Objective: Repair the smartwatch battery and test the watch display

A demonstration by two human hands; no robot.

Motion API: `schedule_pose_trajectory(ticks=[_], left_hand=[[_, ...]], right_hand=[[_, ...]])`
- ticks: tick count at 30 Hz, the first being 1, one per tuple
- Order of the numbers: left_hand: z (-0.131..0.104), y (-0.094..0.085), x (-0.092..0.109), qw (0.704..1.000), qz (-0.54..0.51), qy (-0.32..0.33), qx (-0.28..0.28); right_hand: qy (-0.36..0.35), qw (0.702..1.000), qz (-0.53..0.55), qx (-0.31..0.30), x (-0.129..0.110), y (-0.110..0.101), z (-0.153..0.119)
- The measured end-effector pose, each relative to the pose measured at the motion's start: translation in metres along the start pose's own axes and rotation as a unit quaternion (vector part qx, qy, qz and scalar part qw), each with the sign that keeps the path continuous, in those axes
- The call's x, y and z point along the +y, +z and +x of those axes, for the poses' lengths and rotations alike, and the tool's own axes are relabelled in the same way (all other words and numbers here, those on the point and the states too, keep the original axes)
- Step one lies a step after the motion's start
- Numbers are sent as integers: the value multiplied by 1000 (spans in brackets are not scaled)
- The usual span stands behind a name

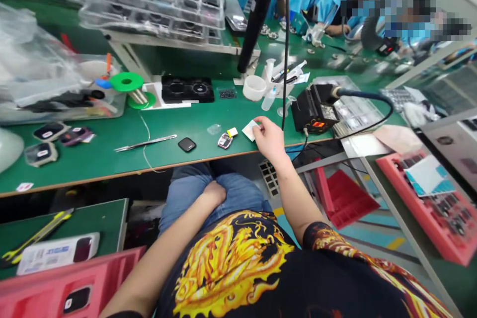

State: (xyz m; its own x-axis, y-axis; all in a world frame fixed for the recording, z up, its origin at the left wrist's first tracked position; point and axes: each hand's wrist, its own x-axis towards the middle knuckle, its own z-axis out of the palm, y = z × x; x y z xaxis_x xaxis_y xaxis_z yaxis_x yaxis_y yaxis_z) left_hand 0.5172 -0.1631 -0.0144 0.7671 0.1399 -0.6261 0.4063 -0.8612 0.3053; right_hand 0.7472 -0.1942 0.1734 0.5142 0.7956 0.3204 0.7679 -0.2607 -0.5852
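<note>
My right hand (269, 138) reaches over the green bench (112, 154) and pinches a small white square sheet (249, 129) at its edge. Just left of it lie a small watch-like part (225, 140) with a yellow-white tab (232, 132), a clear film piece (213, 129) and a small black screen (187, 144). Metal tweezers (145, 143) rest further left. My left hand (214, 193) sits in my lap on my jeans, below the bench edge, fingers curled with nothing visible in it.
A black soldering station (314, 109) with cable stands right of my hand. A black hanging tool (254, 22), white cup (254, 87), black fixture (187, 89), green solder spools (127, 82) and stacked clear trays (149, 5) lie behind. Red bins (428, 203) sit at right; other people work beyond.
</note>
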Motion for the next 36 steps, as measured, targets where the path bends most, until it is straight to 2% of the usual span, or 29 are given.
schedule_pose_trajectory(ticks=[3, 6, 9, 10, 13, 16, 19, 21, 23, 26, 29, 32, 34, 36], left_hand=[[-10, -3, 3, 998, 45, -22, -27], [-20, -4, 3, 996, 74, -18, -40], [-27, -5, 1, 995, 86, -4, -47], [-28, -5, 1, 995, 88, -1, -48], [-27, -8, 3, 995, 88, 6, -49], [-13, -14, 7, 994, 85, 8, -67], [10, -21, 8, 992, 80, 7, -97], [24, -25, 8, 991, 73, 5, -115], [33, -27, 7, 990, 66, 6, -128], [38, -30, 2, 988, 64, 13, -138], [36, -30, -4, 987, 69, 24, -140], [30, -29, -9, 989, 67, 29, -129], [26, -28, -10, 991, 59, 22, -115], [20, -27, -9, 994, 45, 11, -96]], right_hand=[[-10, 998, -34, 50, 11, 8, -9], [-50, 995, 34, 82, 16, 2, -30], [-91, 988, 104, 65, 13, -23, -59], [-95, 985, 119, 76, 9, -35, -66], [-67, 973, 140, 172, -1, -73, -65], [-46, 965, 127, 224, -7, -100, -27], [-111, 964, 111, 215, -6, -101, 42], [-141, 963, 113, 201, -3, -86, 95], [-139, 972, 95, 165, -1, -63, 145], [-127, 982, 67, 120, -12, -29, 200], [-136, 982, 56, 121, -36, -10, 228], [-124, 983, 82, 104, -54, -8, 242], [-144, 978, 140, 53, -56, -17, 248], [-193, 952, 235, -28, -52, -33, 252]])
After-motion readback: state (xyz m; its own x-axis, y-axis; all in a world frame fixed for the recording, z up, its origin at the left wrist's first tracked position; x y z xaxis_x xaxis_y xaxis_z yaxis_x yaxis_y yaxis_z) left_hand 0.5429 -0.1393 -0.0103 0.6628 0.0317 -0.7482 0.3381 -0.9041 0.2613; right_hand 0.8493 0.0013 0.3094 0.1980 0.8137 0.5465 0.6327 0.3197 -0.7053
